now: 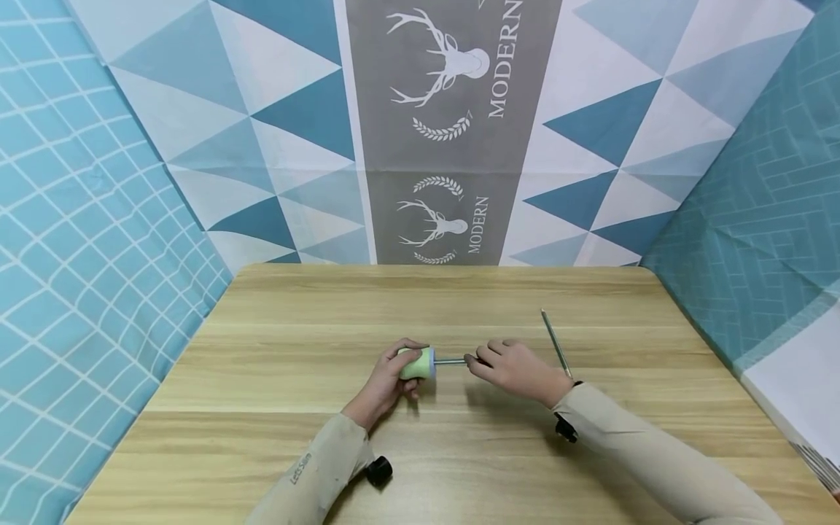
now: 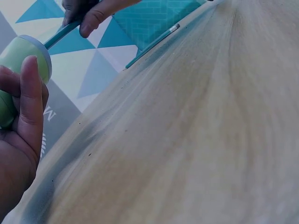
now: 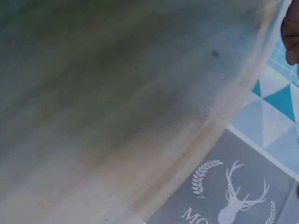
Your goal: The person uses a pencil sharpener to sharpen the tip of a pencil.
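Observation:
My left hand (image 1: 383, 383) grips the pale green handle (image 1: 417, 364) of a screwdriver, which has a lilac collar at its front end. A thin metal shaft (image 1: 449, 362) runs from the collar to the right, level above the table. The fingertips of my right hand (image 1: 515, 370) pinch the shaft's far end, so its tip is hidden. In the left wrist view the handle (image 2: 29, 55) lies in the curled fingers, and the right hand (image 2: 100, 14) holds the shaft farther off. Only a dark bit of the hand (image 3: 290, 39) shows at the right wrist view's edge.
A second slim metal rod (image 1: 555, 341) lies on the wooden table (image 1: 295, 321) just beyond my right wrist; its near end is hidden by that wrist. Patterned cloth (image 1: 440, 219) hangs behind the table's back edge, with blue cloth on both sides.

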Available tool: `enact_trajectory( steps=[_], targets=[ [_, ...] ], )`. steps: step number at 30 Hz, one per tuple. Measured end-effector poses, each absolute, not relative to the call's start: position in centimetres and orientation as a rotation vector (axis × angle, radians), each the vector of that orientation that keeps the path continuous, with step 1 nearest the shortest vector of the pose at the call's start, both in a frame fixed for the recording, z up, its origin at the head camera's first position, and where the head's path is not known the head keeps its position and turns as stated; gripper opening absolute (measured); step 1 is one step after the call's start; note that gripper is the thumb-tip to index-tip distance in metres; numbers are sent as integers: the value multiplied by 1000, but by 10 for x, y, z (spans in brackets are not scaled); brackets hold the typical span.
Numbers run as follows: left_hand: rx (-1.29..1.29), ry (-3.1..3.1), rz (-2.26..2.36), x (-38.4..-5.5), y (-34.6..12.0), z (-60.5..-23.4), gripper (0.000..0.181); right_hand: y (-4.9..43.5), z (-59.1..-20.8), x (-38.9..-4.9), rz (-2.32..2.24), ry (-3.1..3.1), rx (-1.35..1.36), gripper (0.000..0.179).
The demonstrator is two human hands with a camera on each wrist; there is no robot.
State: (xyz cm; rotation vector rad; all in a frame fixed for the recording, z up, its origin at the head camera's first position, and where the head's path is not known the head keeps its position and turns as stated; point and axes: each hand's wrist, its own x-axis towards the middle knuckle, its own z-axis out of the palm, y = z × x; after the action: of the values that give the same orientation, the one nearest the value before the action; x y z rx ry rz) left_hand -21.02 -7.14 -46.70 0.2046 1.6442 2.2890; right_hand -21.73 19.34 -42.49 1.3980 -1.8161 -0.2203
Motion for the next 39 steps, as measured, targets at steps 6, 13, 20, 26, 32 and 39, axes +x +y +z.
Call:
enact_trajectory(
  steps=[6, 13, 20, 26, 32, 39],
  targets=[
    [201, 1645, 2276, -212, -72, -465, 31, 191, -428, -220, -235, -1735, 1422, 30],
    [210, 1639, 2274, -213, -74, -466, 15, 182, -427, -221, -70, -1878, 1507, 33],
    [198, 1654, 2256, -215, -76, -464, 16, 174, -416, -218, 670, -2425, 1510, 24],
    [193, 1645, 2263, -212, -76, -465, 15, 171, -403, -221, 1255, -2767, 1354, 31],
    [223, 1626, 2289, -209, -75, -467, 16, 173, -397, -222, 1773, -2991, 1095, 31],
    [261, 1608, 2299, -208, -73, -467, 15, 177, -392, -225, 2132, -3132, 828, 30]
  ],
)
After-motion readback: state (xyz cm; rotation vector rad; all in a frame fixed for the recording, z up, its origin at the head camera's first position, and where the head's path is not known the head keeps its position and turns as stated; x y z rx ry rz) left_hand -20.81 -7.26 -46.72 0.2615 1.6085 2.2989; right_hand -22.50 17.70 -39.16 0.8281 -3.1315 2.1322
